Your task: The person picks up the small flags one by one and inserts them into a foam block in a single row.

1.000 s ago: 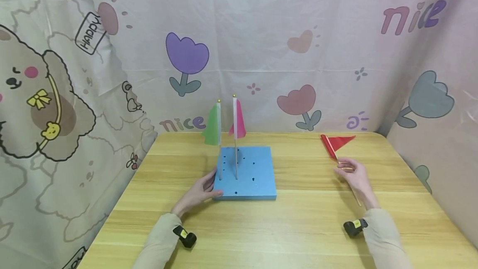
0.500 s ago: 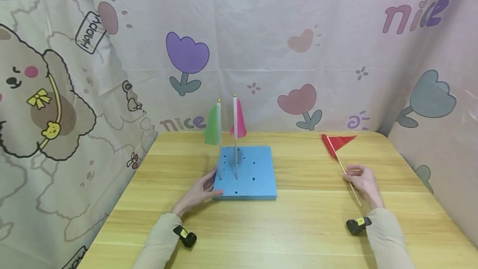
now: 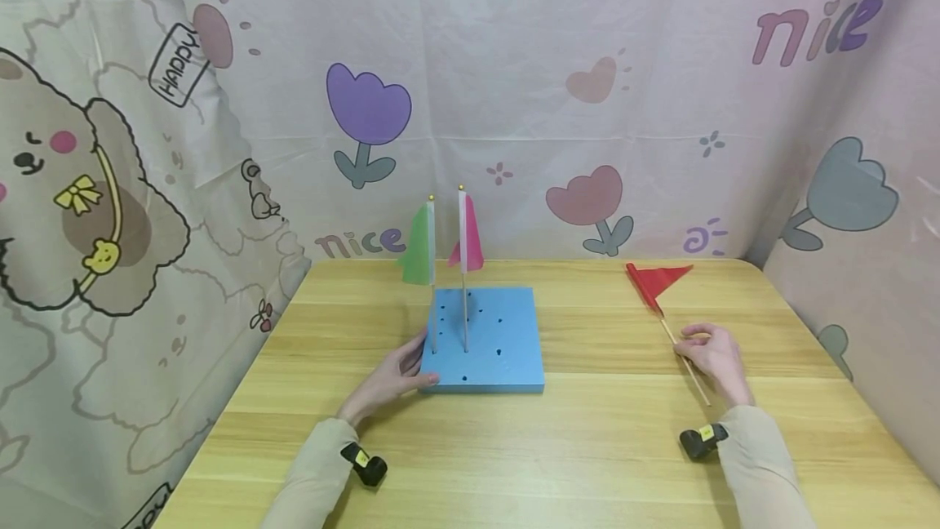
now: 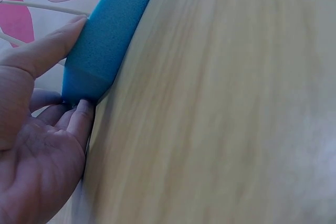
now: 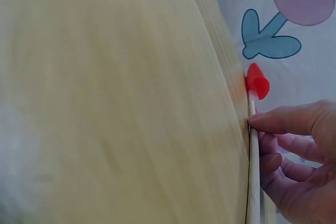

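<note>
My left hand (image 3: 392,374) holds the near left corner of a blue foam block (image 3: 514,341), thumb on its top edge and fingers against its side, as the left wrist view also shows. Several small holes dot the block's top. A green flag (image 3: 417,247) and a pink flag (image 3: 472,235) stand upright in it on thin sticks. At the right, a red triangular flag (image 3: 661,280) lies on the table, its cloth partly wrapped round the stick. My right hand (image 3: 716,357) pinches that wooden stick (image 5: 253,166) between thumb and fingers, below the cloth.
The wooden table (image 3: 514,464) carries the block and the red flag. A printed cloth curtain (image 3: 485,104) hangs behind the table and along both sides. Each wrist wears a small black camera, such as the left one (image 3: 365,466).
My right hand has slid down the stick, toward its near end and to the right. The red flag has shifted and turned slightly. My left hand and the block stay put.
</note>
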Motion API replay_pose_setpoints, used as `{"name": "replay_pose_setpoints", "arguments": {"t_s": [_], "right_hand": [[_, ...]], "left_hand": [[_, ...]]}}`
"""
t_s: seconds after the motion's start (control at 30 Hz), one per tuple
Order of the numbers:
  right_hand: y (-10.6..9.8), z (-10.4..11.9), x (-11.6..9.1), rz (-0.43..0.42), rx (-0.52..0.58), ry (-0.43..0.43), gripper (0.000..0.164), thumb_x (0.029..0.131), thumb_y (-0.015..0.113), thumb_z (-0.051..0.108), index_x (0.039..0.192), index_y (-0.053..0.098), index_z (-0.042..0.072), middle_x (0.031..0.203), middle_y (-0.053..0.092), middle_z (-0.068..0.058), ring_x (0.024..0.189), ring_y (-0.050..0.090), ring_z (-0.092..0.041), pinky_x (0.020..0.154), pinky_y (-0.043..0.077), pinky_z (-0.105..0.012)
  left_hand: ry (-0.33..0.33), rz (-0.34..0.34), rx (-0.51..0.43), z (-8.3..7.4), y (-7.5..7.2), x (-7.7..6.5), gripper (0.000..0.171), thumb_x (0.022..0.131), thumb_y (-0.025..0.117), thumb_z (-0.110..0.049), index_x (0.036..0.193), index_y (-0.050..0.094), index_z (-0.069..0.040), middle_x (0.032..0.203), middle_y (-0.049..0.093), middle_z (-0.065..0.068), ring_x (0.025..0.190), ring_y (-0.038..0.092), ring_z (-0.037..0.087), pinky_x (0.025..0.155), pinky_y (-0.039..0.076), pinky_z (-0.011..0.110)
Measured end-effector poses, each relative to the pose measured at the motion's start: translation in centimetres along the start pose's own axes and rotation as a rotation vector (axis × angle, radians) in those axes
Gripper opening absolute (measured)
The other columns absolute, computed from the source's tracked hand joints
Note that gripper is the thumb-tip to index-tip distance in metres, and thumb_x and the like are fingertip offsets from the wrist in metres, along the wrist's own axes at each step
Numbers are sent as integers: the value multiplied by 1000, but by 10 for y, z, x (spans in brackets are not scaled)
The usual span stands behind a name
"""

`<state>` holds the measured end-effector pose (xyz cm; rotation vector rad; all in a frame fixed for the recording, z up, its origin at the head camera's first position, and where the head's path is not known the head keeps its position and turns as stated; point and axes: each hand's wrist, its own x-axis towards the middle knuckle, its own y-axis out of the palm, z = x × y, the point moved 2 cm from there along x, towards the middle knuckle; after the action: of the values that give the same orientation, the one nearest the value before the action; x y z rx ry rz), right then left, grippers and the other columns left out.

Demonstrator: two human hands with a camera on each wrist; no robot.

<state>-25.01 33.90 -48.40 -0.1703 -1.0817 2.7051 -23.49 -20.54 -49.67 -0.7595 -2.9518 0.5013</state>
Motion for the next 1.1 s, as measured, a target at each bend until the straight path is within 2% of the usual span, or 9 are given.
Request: {"name": "replay_pose_setpoints", "arguments": {"t_s": [0.13, 0.43, 0.77, 0.9, 1.1], "right_hand": [[0, 2, -1, -10, -25, -21, 41, 80, 74, 15, 112, 63, -7, 92, 73, -23, 63, 58, -2, 56, 45, -19], [2, 4, -3, -19, -54, -37, 38, 79, 73, 17, 108, 65, -6, 88, 74, -19, 64, 59, -5, 58, 45, -21], [0, 4, -2, 17, -47, -69, 41, 75, 73, 14, 109, 65, -7, 88, 75, -19, 65, 62, -5, 59, 46, -18], [-1, 6, -3, 21, -46, -73, 37, 75, 74, 14, 106, 67, -7, 86, 74, -18, 65, 61, -5, 57, 48, -19], [-2, 6, -2, 15, -106, -105, 29, 75, 77, 17, 96, 71, -3, 84, 75, -16, 67, 60, -5, 63, 44, -22]], "left_hand": [[1, 1, -6, 0, 0, 0, 92, 90, 70, -19, 157, 7, -8, 165, 2, 12, 149, 16, 32, 120, 22, 35], [-4, -5, 3, 0, 0, -1, 92, 91, 69, -20, 157, 7, -9, 165, 2, 11, 149, 17, 32, 121, 23, 36], [-11, -10, 2, 1, 0, 0, 91, 91, 69, -20, 157, 7, -9, 165, 3, 10, 150, 17, 31, 121, 23, 36], [-15, -12, 1, 1, 0, -1, 91, 91, 69, -20, 157, 7, -10, 165, 3, 10, 150, 17, 31, 121, 24, 36], [-14, -10, 2, 1, 0, 0, 91, 91, 69, -21, 157, 8, -10, 165, 3, 11, 150, 17, 31, 121, 24, 36]]}}
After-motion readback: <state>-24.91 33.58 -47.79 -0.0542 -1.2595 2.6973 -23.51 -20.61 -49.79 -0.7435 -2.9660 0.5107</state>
